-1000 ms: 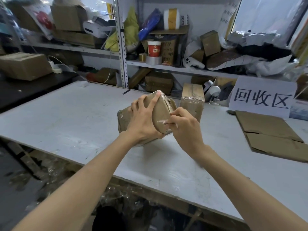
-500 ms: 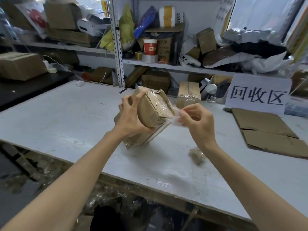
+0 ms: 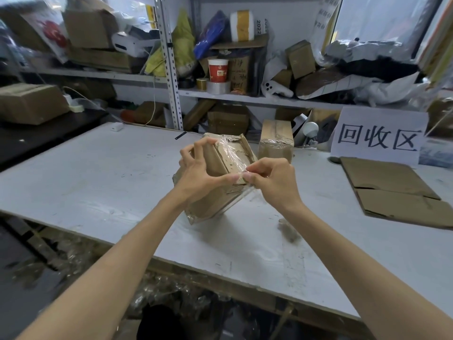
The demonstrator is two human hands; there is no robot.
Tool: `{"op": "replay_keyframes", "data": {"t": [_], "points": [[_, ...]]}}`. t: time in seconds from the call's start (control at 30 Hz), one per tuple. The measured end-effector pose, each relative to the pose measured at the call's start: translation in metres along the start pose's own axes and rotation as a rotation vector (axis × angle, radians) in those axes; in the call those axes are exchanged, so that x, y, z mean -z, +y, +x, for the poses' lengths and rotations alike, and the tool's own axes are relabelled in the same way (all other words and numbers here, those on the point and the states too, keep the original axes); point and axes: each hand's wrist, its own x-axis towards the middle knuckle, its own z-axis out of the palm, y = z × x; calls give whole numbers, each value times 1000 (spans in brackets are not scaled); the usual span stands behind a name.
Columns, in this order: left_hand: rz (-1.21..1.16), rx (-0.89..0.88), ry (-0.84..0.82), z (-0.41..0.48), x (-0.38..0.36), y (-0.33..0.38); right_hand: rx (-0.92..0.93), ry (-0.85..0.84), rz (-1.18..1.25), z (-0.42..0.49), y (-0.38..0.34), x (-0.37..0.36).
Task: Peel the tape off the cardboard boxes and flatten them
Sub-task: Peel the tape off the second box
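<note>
A brown cardboard box (image 3: 210, 207) stands tilted on one lower corner on the white table (image 3: 98, 182). My left hand (image 3: 198, 173) grips its left side, fingers curled over the top edge. Clear tape (image 3: 234, 153) runs across the box's upper face. My right hand (image 3: 272, 179) pinches the near end of that tape at the box's right edge. A second taped box (image 3: 275, 141) stands upright behind. A crumpled wad of peeled tape (image 3: 288, 228) lies on the table to the right.
Flattened cardboard (image 3: 392, 190) lies at the right in front of a white paper sign (image 3: 378, 137). Cluttered metal shelves (image 3: 171, 69) fill the back. Another box (image 3: 29, 103) sits on a dark bench at the left. Tape scraps litter the floor under the table's front edge.
My right hand pulled a strip of tape off to the right, a wad of tape dropped onto the table, and the hand came back to pinch tape at the box's edge. The box turned in my left hand.
</note>
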Motion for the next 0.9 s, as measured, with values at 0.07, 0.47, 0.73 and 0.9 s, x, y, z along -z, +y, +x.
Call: {"op": "replay_keyframes", "data": {"t": [0.07,0.47,0.73,0.9], "points": [[12,24,12,0,2,-2,66,-19,-54,1,-4,-2],[-138,50,-35,1,10,-7,121,4,-206,1,3,-5],[-62,13,-32,2,7,0,-132,16,75,3,-5,-9],[-31,-6,-46,-1,8,3,-196,3,105,9,1,-14]]}}
